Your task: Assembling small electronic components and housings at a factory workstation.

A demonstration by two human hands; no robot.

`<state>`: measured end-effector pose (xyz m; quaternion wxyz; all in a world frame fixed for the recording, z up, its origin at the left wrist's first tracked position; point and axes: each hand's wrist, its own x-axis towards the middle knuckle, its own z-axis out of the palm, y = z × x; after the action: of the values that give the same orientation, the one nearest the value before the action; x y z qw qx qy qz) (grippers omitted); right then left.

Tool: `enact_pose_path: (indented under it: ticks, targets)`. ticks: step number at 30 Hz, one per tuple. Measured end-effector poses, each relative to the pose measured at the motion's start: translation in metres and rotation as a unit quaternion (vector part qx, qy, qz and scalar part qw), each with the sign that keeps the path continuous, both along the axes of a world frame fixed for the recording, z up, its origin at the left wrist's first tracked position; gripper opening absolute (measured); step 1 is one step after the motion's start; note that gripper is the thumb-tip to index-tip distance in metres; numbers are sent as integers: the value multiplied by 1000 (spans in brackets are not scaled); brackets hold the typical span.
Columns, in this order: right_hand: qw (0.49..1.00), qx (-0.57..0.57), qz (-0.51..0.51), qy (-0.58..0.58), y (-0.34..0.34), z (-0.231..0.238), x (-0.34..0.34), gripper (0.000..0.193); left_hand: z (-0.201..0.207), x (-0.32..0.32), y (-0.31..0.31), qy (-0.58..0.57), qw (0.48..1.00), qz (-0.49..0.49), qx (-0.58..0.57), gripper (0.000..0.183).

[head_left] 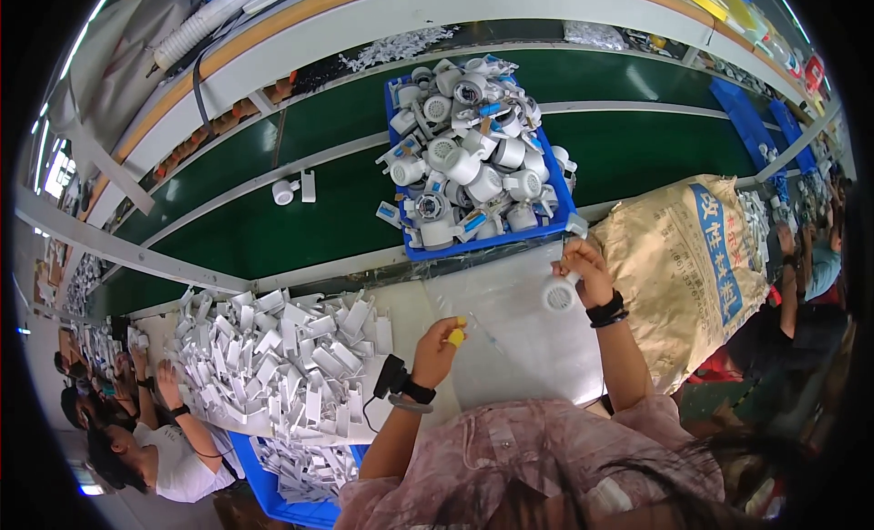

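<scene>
My right hand [587,273] is closed around a white fan housing [559,296], its round grille hanging below my fingers above the bench. My left hand [437,352] is held over the bench with yellow covers on its fingertips. Its thumb and forefinger are bent and a little apart, with nothing visible between them. To its left lies a large heap of white plastic handle pieces [273,343]. Beyond both hands stands a blue crate [492,246] piled high with white fan housings, some showing blue strips.
A gold-brown sack [669,266] lies right of my right hand. A second blue bin [314,512] with white pieces stands at lower left. Past the bench runs a green conveyor [337,188] carrying loose white parts [293,189]. Other people [173,457] work at left and right.
</scene>
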<state>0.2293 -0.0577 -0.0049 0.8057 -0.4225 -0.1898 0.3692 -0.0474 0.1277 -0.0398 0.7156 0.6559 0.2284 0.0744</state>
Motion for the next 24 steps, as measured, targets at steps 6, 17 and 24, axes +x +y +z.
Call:
enact_pose_path:
  ticks: [6, 17, 24]
  targets:
    - [964, -157, 207, -59, -19, 69, -80, 8, 61, 36, -49, -110, 938, 5, 330, 52]
    - [836, -307, 327, -317, -17, 49, -113, 12, 52, -5, -33, 38, 979, -143, 137, 49]
    - [918, -207, 324, -94, -21, 55, -116, 13, 78, -18, -22, 33, 989, -113, -88, 36]
